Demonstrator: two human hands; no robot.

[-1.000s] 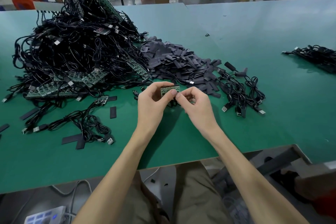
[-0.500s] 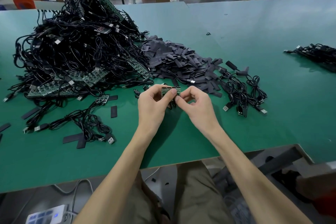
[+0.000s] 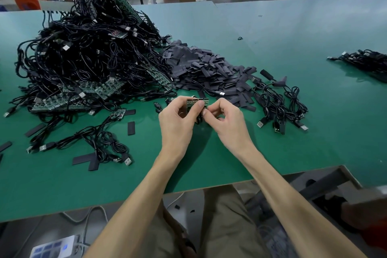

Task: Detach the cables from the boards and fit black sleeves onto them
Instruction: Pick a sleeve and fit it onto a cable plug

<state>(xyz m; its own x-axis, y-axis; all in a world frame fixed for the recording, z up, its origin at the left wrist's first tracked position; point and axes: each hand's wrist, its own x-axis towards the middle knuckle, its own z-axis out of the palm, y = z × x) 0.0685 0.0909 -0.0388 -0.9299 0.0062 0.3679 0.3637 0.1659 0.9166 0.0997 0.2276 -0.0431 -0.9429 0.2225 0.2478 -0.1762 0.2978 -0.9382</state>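
Both hands meet over green table (image 3: 293,111), near front edge. Left hand (image 3: 178,123) pinches small green board (image 3: 198,102) between thumb and fingers, held upright just above the table. Right hand (image 3: 227,120) closed, fingertips pinching at board's right lower edge; what exactly it grips is hidden, probably a cable end. Big tangled cable pile (image 3: 88,63) with more boards sits far left. Heap of black sleeves (image 3: 205,71) lies just behind the hands. Loose cables (image 3: 278,104) right of the hands. Small cable bundle (image 3: 364,60) at far right edge.
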